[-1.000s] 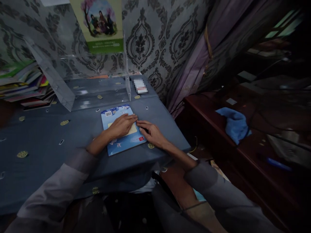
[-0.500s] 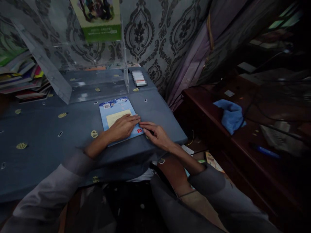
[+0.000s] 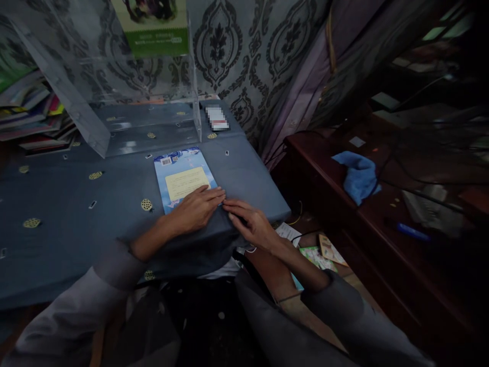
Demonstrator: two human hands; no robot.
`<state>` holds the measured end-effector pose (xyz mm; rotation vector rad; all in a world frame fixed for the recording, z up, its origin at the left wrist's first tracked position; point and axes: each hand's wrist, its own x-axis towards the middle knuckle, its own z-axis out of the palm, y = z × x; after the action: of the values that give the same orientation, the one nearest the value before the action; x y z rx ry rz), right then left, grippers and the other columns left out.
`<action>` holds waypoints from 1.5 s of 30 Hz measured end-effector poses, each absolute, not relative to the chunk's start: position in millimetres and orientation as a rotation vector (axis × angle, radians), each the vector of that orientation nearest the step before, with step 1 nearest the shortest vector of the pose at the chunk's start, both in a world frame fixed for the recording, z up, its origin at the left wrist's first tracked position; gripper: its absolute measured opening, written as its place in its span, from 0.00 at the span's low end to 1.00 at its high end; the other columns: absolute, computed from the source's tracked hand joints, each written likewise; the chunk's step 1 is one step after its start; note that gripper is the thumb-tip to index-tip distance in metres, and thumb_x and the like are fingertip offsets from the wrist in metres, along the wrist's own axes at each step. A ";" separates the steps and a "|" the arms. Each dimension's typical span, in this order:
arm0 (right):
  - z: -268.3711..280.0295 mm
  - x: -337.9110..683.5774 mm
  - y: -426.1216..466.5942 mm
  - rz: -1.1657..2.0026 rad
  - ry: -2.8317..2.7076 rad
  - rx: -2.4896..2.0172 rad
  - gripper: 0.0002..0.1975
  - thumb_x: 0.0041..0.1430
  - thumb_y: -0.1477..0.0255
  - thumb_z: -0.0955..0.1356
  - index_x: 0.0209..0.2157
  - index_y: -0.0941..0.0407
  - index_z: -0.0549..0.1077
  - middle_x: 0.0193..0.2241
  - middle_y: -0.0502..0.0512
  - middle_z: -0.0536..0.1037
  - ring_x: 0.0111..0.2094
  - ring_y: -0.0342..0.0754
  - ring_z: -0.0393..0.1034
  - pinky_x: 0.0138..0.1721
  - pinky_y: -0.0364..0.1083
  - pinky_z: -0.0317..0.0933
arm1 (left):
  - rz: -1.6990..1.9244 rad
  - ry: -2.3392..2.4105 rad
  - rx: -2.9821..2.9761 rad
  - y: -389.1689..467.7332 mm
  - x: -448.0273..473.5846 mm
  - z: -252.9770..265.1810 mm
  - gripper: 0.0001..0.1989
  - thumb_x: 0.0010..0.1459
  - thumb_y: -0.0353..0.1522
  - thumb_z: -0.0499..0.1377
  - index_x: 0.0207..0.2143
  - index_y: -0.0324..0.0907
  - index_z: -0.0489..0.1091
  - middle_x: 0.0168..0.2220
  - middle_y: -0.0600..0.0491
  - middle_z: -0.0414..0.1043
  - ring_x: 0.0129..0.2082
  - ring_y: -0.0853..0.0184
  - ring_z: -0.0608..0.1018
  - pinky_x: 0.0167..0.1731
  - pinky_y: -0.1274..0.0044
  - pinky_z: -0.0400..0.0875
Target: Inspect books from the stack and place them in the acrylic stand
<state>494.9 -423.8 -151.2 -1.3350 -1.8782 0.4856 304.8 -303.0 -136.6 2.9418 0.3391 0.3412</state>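
Observation:
A thin booklet (image 3: 184,164) with a blue back cover, a pale yellow text panel and a barcode lies flat on the cloth-covered table. My left hand (image 3: 195,210) rests palm down over its near edge, fingers stretched towards the right corner. Just beside those fingertips is my right hand (image 3: 252,223), fingers extended and thumb apart below them, with no object visible in it. Both hands together hide the booklet's near right corner.
Behind the booklet stands a clear acrylic stand (image 3: 89,127). Stacked books (image 3: 36,120) are at the left, and a blurred-out card-like item (image 3: 217,118) lies at the back. On the dark red desk (image 3: 324,171) are a blue cloth (image 3: 357,176), a blue pen (image 3: 413,232) and cables.
Both hands have slid slightly towards me and right over the booklet. My left hand now covers the red mark near its corner, and more of the yellow panel shows.

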 end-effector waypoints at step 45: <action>-121.8 399.2 -374.0 0.581 -2.386 -0.928 0.20 0.72 0.67 0.60 0.60 0.55 0.69 0.57 0.61 0.74 0.60 0.51 0.66 0.62 0.56 0.62 | 0.702 0.828 2.979 -383.1 183.1 -152.6 0.17 0.64 0.21 0.48 0.49 0.34 0.71 0.47 0.42 0.77 0.53 0.59 0.77 0.59 0.63 0.70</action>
<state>399.2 -374.0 -121.8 -0.9282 -2.3860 0.5807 183.1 -383.1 -152.6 2.9795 0.8283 0.7020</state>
